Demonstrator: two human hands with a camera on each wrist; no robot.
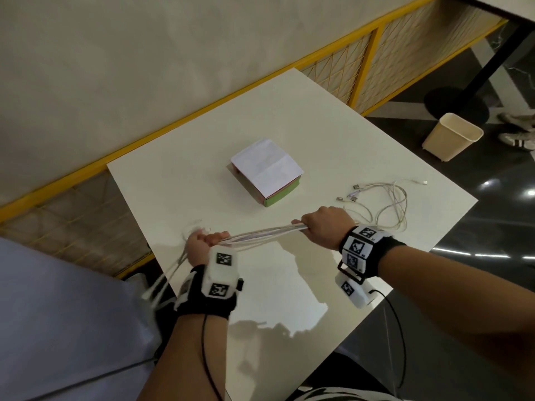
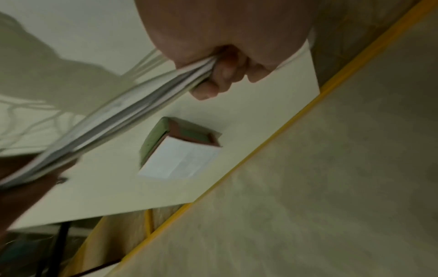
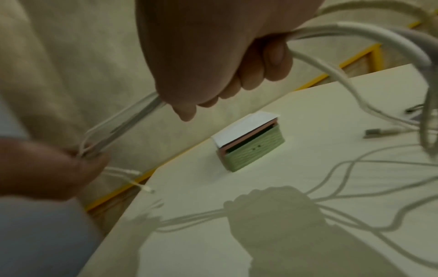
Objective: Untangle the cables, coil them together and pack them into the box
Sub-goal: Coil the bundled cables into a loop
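Observation:
A bundle of several white cables (image 1: 262, 234) is stretched taut above the table between both hands. My left hand (image 1: 202, 244) grips one end in a fist near the table's left edge, with loose ends hanging off past it. My right hand (image 1: 321, 227) grips the bundle further right. Behind the right hand the cables (image 1: 390, 204) trail in loose loops on the table, their plugs lying free. The green box (image 1: 267, 173) with a white lid sits shut at the table's middle. The left wrist view shows my left hand's fingers (image 2: 220, 78) curled round the cables (image 2: 113, 120); the right wrist view shows my right hand (image 3: 237, 75) round the cables (image 3: 132, 116).
The white table (image 1: 289, 285) stands against a beige wall with a yellow-framed mesh rail (image 1: 364, 50). A cream waste bin (image 1: 451, 136) stands on the dark floor at right, next to a black table base and another person's shoes (image 1: 518, 140).

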